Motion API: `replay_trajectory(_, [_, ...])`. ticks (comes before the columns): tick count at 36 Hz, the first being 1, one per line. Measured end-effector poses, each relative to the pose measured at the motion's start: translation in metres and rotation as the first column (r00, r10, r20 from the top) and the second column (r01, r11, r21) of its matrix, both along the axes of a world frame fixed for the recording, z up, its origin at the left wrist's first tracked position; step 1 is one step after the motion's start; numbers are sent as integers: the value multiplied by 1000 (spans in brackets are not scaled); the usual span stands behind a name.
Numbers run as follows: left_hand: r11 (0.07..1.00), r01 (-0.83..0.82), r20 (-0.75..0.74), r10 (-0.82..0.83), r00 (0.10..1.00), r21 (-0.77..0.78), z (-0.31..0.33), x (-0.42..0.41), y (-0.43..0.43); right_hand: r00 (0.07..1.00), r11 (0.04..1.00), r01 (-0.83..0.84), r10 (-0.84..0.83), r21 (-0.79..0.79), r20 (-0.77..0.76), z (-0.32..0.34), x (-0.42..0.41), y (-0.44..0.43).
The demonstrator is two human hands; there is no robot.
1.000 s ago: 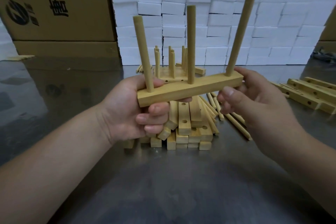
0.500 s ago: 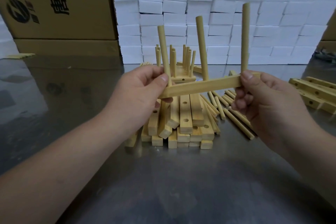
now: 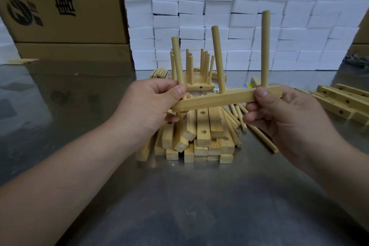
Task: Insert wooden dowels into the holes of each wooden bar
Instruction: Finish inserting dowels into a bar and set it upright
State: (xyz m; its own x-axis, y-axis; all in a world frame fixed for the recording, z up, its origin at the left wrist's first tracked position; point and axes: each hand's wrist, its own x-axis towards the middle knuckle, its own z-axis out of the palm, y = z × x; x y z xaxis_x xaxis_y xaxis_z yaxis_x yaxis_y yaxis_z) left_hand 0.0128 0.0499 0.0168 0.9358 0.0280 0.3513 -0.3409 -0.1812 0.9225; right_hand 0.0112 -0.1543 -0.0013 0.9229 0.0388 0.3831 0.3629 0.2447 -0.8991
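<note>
Wooden bar (image 3: 225, 100): held in the air, roughly level, left end slightly lower, above the pile of unfilled bars (image 3: 203, 136). All three visible holes are filled: left dowel (image 3: 177, 60), middle dowel (image 3: 218, 60), right dowel (image 3: 265, 48).

Left hand (image 3: 147, 106) pinches the bar's left end, thumb pressed at the foot of the left dowel, fingers curled underneath. Right hand (image 3: 283, 114) pinches the right end, thumb on the near face, fingers curled below.

Change over the last second: the left hand was wrapped under the bar and is now a fingertip pinch at the end. The right dowel leaned well outward and now stands close to plumb. The left and middle dowels tilt a little leftward. The bar sits farther from the camera than before.

Reading: this bar looks complete and seated, probably on its way to the finished pieces (image 3: 196, 70) standing behind the pile. Many bars are left.

Around: loose dowels (image 3: 259, 134) lie right of the pile. More drilled bars (image 3: 343, 102) lie at far right on the steel counter (image 3: 179, 205). White foam blocks (image 3: 239, 6) and a cardboard box (image 3: 60, 6) stand behind.
</note>
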Motion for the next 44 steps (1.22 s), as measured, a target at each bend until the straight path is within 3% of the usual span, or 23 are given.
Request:
replay_trajectory(15, [994, 58, 9, -58, 998, -96, -3, 6, 3, 1000, 999, -18, 18, 28, 22, -2, 3, 0])
replay_trajectory(20, [969, -60, 106, 35, 994, 242, -9, 10, 11, 1000, 999, -9, 8, 51, 25, -2, 6, -2])
replay_trajectory(31, [931, -123, 165, 69, 984, 344, -5, 14, 17, 1000, 1000, 12, -12, 16, 23, -5, 7, -1])
replay_trajectory(40, [939, -270, 114, 251, 961, 212, -4, 34, 37, 995, 994, 85, -81, 68, -63, -10, 13, -6])
replay_trajectory(44, [934, -307, 47, 303, 952, 184, -6, 53, 53, 988, 992, 126, -126, 0, -88, -12, 14, -7])
